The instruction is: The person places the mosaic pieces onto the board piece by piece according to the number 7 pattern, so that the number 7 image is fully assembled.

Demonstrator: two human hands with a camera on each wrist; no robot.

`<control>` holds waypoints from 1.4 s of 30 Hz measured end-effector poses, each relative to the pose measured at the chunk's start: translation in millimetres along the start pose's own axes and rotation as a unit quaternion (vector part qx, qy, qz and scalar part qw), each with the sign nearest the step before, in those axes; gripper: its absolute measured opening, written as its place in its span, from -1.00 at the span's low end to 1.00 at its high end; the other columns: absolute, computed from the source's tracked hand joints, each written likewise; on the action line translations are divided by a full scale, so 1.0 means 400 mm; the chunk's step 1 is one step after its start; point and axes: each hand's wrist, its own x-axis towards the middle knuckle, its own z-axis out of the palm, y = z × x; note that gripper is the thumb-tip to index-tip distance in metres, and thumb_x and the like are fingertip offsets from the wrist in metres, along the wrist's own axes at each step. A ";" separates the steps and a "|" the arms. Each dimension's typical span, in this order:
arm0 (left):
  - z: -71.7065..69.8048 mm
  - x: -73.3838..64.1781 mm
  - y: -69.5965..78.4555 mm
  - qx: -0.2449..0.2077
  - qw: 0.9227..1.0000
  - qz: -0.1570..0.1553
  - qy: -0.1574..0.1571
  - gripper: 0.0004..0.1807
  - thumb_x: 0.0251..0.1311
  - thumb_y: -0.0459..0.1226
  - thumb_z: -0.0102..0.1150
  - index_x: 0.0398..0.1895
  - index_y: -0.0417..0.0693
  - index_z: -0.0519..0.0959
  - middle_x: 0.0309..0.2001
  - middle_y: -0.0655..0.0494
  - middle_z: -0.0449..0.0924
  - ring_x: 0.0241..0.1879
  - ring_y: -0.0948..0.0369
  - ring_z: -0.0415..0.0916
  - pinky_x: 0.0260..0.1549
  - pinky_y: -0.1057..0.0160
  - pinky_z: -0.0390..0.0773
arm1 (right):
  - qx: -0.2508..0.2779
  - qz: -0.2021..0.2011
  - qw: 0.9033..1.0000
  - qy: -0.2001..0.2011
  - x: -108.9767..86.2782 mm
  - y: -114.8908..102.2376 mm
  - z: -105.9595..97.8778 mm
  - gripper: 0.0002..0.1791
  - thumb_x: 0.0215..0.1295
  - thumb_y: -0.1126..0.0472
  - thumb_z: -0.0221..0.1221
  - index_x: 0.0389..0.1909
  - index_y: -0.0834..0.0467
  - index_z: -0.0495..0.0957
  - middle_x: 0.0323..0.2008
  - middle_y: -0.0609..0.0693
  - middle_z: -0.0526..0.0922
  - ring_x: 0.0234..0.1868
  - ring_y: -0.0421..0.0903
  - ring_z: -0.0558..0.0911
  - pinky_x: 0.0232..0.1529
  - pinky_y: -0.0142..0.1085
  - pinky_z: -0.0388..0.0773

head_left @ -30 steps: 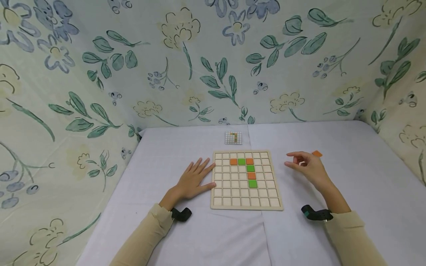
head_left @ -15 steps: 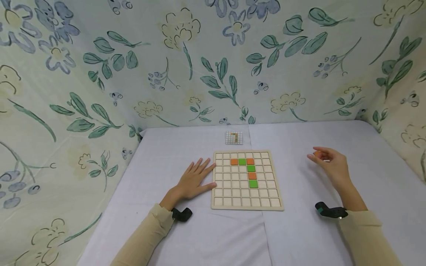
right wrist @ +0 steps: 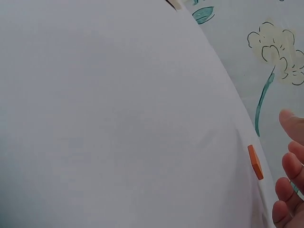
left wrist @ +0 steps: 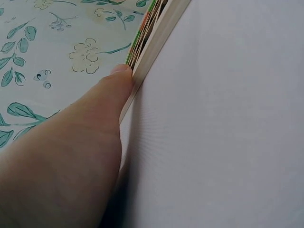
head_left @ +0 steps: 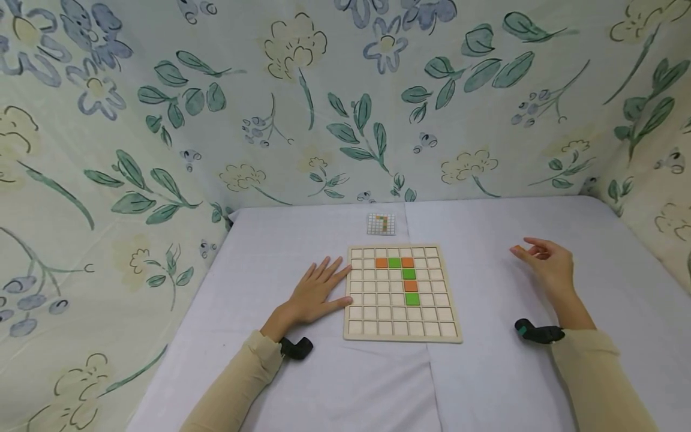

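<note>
My left hand [head_left: 310,294] lies flat with fingers spread at the left edge of a pale wooden grid board [head_left: 378,339], its thumb touching the rim. Green and orange square tiles fill a row and a column on the board, among them a green tile [head_left: 412,299] lowest and an orange tile [head_left: 410,286] above it. To the right of the board my right hand [head_left: 553,267] hovers with loosely bent fingers beside a loose orange tile [right wrist: 255,162]. In the right wrist view that tile lies on the cloth, apart from the fingertips [right wrist: 290,164].
Behind the board lies a small card [head_left: 381,224] printed with a grid and a coloured pattern. White cloth [head_left: 475,384] covers the table, with a crease running toward the front. A floral curtain [head_left: 345,102] hangs at the back and both sides.
My right hand has moved right, away from the board to the loose orange tile, which it now mostly hides in the head view. My left hand and the tiles on the board stay put.
</note>
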 end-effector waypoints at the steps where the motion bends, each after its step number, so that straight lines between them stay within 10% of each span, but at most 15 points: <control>1: 0.001 0.001 0.000 0.001 1.000 0.000 0.000 -0.11 0.35 0.41 -0.32 0.63 0.27 -0.12 0.61 0.12 -0.24 0.57 0.01 -0.38 0.46 -0.12 -0.31 | -0.001 0.007 1.000 -0.001 0.005 0.004 0.001 -0.29 0.23 -0.05 0.38 0.25 0.33 0.51 -0.36 -0.23 0.46 -0.33 -0.25 0.36 -0.45 -0.52 0.31; 24: 0.003 0.007 -0.001 0.004 1.000 0.005 0.006 -0.10 0.35 0.40 -0.31 0.63 0.24 -0.09 0.61 0.09 -0.21 0.57 0.00 -0.36 0.45 -0.13 -0.30 | -0.024 0.083 0.996 -0.021 0.044 0.040 0.018 -0.33 0.27 -0.02 0.34 0.25 0.35 0.51 -0.28 -0.06 0.47 -0.32 -0.20 0.37 -0.41 -0.47 0.35; 42: 0.000 -0.002 -0.001 0.002 1.000 0.001 0.007 -0.11 0.35 0.40 -0.28 0.63 0.26 -0.08 0.61 0.10 -0.20 0.57 -0.01 -0.33 0.46 -0.13 -0.28 | -0.090 0.030 0.995 0.002 0.036 0.040 0.037 -0.49 0.32 0.10 0.32 0.09 0.42 0.60 -0.34 0.09 0.51 -0.35 -0.11 0.37 -0.47 -0.40 0.29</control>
